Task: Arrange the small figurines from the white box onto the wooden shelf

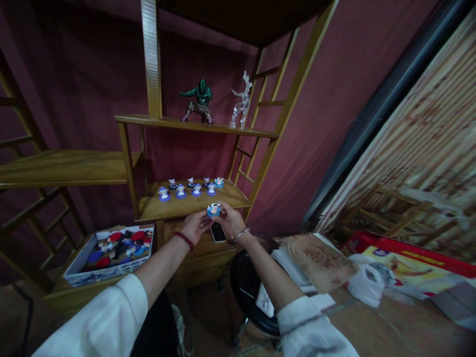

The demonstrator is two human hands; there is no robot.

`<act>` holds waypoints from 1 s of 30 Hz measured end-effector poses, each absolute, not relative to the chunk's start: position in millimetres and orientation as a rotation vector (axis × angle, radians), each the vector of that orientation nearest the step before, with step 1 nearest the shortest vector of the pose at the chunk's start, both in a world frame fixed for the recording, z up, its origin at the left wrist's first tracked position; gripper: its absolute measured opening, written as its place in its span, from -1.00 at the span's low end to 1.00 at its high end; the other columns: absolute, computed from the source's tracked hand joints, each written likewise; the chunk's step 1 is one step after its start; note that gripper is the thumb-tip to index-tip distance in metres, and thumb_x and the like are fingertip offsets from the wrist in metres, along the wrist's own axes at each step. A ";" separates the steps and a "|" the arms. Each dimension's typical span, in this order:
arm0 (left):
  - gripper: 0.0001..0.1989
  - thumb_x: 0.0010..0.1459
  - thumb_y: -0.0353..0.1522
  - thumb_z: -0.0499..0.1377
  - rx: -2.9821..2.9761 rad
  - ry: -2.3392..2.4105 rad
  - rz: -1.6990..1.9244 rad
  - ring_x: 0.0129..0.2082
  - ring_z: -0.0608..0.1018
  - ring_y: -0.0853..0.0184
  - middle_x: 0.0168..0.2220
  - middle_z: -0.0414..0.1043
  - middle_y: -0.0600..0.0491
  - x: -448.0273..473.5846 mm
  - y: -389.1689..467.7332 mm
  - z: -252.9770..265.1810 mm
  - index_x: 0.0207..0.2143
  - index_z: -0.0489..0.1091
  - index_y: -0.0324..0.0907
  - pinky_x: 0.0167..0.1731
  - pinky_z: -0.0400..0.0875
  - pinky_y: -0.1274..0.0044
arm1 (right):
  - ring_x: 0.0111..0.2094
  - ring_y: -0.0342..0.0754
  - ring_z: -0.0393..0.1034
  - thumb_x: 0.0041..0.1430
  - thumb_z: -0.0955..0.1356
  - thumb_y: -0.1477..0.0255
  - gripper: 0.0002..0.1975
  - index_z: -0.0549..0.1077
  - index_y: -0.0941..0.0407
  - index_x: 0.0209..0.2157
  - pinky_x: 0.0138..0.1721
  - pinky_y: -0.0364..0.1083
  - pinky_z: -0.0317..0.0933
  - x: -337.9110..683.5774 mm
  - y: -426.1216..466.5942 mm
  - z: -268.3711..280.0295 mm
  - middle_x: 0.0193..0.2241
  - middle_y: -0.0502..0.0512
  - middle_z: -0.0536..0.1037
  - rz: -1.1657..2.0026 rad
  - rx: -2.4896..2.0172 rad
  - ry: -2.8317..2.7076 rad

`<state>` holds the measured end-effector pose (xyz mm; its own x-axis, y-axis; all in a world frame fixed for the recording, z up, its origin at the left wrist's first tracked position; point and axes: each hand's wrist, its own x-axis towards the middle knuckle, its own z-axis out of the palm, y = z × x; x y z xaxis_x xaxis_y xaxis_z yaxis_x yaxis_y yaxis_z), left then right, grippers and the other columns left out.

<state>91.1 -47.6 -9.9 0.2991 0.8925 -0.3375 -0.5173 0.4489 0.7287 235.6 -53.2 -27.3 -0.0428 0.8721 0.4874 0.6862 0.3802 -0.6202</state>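
Between my two hands is a small blue-and-white figurine (213,210) on a blue base, held just in front of the shelf's edge. My left hand (196,226) has its fingers closed on the left side of it. From the right, my right hand (231,220) pinches the same figurine. Behind it on the wooden shelf (148,208), similar figurines stand in two rows. The front row has several white-and-purple figurines (180,190) on purple bases. In the back row are dark-based figurines (191,182) and, at the right end, a blue-based figurine (219,182).
A box (107,274) full of loose figurines sits at lower left. A phone (218,233) lies below my hands. Above stand a green figure (201,101) and a clear deer (241,101). A black stool (256,317), cardboard (316,260) and a plastic bag (366,282) are at right.
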 end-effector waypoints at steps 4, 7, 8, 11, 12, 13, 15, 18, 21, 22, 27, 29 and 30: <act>-0.91 -0.05 -0.56 0.08 0.698 0.753 1.039 -0.53 0.46 0.48 -0.54 0.42 0.03 106.0 -43.4 -2.4 -0.52 0.36 -0.30 -0.42 0.36 0.62 | -0.29 -0.14 0.39 -0.12 0.38 0.44 -0.54 0.28 0.03 -0.11 -0.19 -0.12 0.25 251.8 -41.7 -22.0 -0.27 -0.02 0.49 0.323 -1.387 -1.738; -0.90 -0.10 -0.58 0.10 0.791 0.723 1.070 -0.53 0.45 0.49 -0.54 0.42 0.05 117.0 -38.8 -1.6 -0.53 0.38 -0.29 -0.39 0.35 0.62 | -0.30 -0.14 0.39 -0.14 0.39 0.45 -0.53 0.28 0.03 -0.10 -0.19 -0.11 0.25 260.9 -33.0 -19.0 -0.26 -0.01 0.48 0.328 -1.417 -1.709; -0.90 -0.10 -0.58 0.10 0.811 0.725 1.084 -0.53 0.45 0.49 -0.54 0.42 0.06 120.8 -36.4 -2.5 -0.52 0.38 -0.28 -0.39 0.35 0.61 | -0.30 -0.14 0.39 -0.14 0.39 0.45 -0.52 0.28 0.03 -0.10 -0.18 -0.10 0.25 263.6 -30.1 -18.5 -0.26 -0.01 0.48 0.319 -1.428 -1.700; -0.84 -0.09 -0.60 0.08 0.835 0.778 1.133 -0.53 0.46 0.49 -0.48 0.44 0.04 132.4 -27.1 -7.0 -0.43 0.38 -0.27 -0.38 0.36 0.59 | -0.30 -0.13 0.39 -0.15 0.39 0.44 -0.52 0.29 0.03 -0.10 -0.18 -0.10 0.26 271.6 -21.2 -18.4 -0.28 -0.01 0.48 0.319 -1.433 -1.669; -0.80 -0.09 -0.60 0.06 0.843 0.809 1.147 -0.52 0.46 0.48 -0.44 0.45 0.02 135.9 -23.7 -8.6 -0.38 0.38 -0.27 -0.38 0.36 0.57 | -0.30 -0.14 0.39 -0.15 0.40 0.44 -0.51 0.28 0.04 -0.10 -0.17 -0.10 0.26 274.4 -18.0 -18.9 -0.28 0.00 0.48 0.330 -1.424 -1.656; -0.77 -0.08 -0.61 0.05 0.864 0.841 1.160 -0.51 0.47 0.48 -0.39 0.45 0.00 139.0 -20.5 -9.9 -0.34 0.37 -0.27 -0.38 0.37 0.57 | -0.30 -0.14 0.39 -0.15 0.40 0.44 -0.51 0.28 0.04 -0.10 -0.17 -0.10 0.26 277.2 -14.6 -19.6 -0.28 0.01 0.48 0.343 -1.415 -1.643; -0.71 -0.07 -0.62 0.03 0.975 0.896 1.159 -0.46 0.48 0.45 -0.30 0.45 -0.04 143.3 -14.9 -11.3 -0.28 0.37 -0.26 -0.37 0.37 0.55 | -0.30 -0.13 0.38 -0.16 0.40 0.43 -0.49 0.27 0.06 -0.09 -0.17 -0.09 0.26 282.7 -7.6 -21.1 -0.28 0.02 0.47 0.361 -1.406 -1.614; -0.65 -0.05 -0.61 -0.02 1.302 0.987 1.088 -0.36 0.50 0.38 -0.22 0.44 -0.05 145.2 -9.2 -10.6 -0.23 0.38 -0.23 -0.31 0.38 0.51 | -0.28 -0.12 0.37 -0.18 0.40 0.44 -0.48 0.28 0.07 -0.09 -0.17 -0.09 0.25 289.5 2.6 -22.7 -0.28 0.03 0.47 0.361 -1.402 -1.581; -0.62 -0.07 -0.60 -0.04 1.737 1.098 1.061 -0.16 0.44 0.32 -0.13 0.40 -0.04 145.2 -4.9 -9.5 -0.20 0.39 -0.22 -0.12 0.29 0.48 | -0.28 -0.13 0.36 -0.18 0.40 0.47 -0.49 0.28 0.07 -0.10 -0.19 -0.10 0.26 294.0 11.1 -22.6 -0.28 0.03 0.47 0.357 -1.396 -1.549; -0.61 -0.07 -0.61 -0.04 1.883 1.121 1.054 -0.09 0.40 0.31 -0.10 0.38 -0.04 145.7 -3.2 -9.7 -0.19 0.38 -0.23 -0.05 0.23 0.48 | -0.29 -0.14 0.36 -0.19 0.40 0.48 -0.49 0.28 0.07 -0.10 -0.20 -0.10 0.27 295.2 13.6 -22.3 -0.28 0.02 0.47 0.354 -1.403 -1.536; -0.56 -0.03 -0.57 -0.07 2.349 1.100 0.919 0.03 0.27 0.32 -0.01 0.29 -0.09 152.6 7.6 -16.3 -0.06 0.27 -0.31 0.08 0.04 0.46 | -0.35 -0.15 0.36 -0.19 0.40 0.47 -0.53 0.31 0.06 -0.14 -0.24 -0.11 0.28 301.7 25.2 -21.4 -0.34 -0.01 0.48 0.318 -1.476 -1.531; -0.55 -0.02 -0.55 -0.08 2.425 1.064 0.891 0.04 0.25 0.32 0.01 0.26 -0.10 155.1 11.3 -19.2 -0.02 0.23 -0.32 0.08 0.04 0.48 | -0.35 -0.15 0.37 -0.18 0.40 0.47 -0.56 0.32 0.05 -0.16 -0.24 -0.11 0.28 304.5 30.2 -21.8 -0.35 -0.02 0.48 0.325 -1.497 -1.555; -0.55 -0.02 -0.55 -0.08 2.447 1.061 0.880 0.04 0.24 0.32 0.01 0.26 -0.10 155.9 12.8 -20.2 -0.02 0.22 -0.33 0.07 0.04 0.48 | -0.34 -0.15 0.37 -0.18 0.41 0.47 -0.56 0.32 0.05 -0.17 -0.24 -0.11 0.28 305.8 32.6 -22.1 -0.35 -0.01 0.49 0.328 -1.510 -1.562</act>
<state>155.9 12.8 -20.2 0.5316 0.7426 0.4074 0.5376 -0.6675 0.5152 305.8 32.6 -22.1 0.1630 0.8959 0.4133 0.6541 0.2155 -0.7250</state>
